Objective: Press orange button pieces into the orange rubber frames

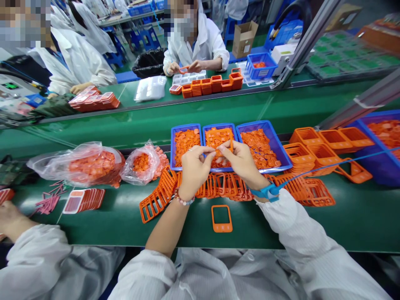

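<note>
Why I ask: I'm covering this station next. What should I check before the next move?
Grip: ok, the left hand and right hand are both on the orange plastic frame.
Position: ok, the frame is above the middle blue tray.
Wrist: ok, the blue wrist strap is on the right wrist.
Spare part: ok, the loose orange frame lies flat on the green conveyor belt, apart from the others.
Frame defects: cannot tell, too small to see.

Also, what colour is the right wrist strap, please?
The wrist strap is blue, in the head view.
</note>
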The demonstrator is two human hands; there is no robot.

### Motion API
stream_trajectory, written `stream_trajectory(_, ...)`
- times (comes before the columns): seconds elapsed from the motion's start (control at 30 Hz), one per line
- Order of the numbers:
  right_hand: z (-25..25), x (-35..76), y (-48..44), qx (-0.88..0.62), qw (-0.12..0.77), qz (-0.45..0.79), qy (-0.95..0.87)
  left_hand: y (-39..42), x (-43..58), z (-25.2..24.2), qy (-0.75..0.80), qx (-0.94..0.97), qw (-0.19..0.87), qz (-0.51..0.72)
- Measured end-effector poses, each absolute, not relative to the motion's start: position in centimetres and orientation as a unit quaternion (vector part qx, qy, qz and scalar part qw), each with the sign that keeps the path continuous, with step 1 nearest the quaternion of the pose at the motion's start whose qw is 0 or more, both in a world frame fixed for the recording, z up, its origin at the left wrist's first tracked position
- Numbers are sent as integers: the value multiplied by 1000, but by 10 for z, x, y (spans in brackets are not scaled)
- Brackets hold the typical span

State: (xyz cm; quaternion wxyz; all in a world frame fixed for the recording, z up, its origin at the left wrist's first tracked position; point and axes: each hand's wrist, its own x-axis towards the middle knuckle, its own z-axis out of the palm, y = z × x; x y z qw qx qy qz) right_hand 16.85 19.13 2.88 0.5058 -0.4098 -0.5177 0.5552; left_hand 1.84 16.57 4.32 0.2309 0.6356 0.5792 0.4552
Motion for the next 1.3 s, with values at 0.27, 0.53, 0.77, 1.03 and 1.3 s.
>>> stream_trajectory(0.27,32,167,188,-400,506,564,-515,176,26,30,488,526,491,494)
stream_trajectory(0.53,40,171,183,-377,495,615,-485,170,29,35,460,585,457,488)
stream_trajectory(0.77,49,176,178,-331,432,664,-513,171,29,36,468,577,420,521)
stream_trajectory(1.03,50,194,179,-419,426,491,-634,160,29,48,495,590,342,539)
stream_trajectory(1.3,55,186,175,-361,386,543,-652,153,27,51,533,634,277,487)
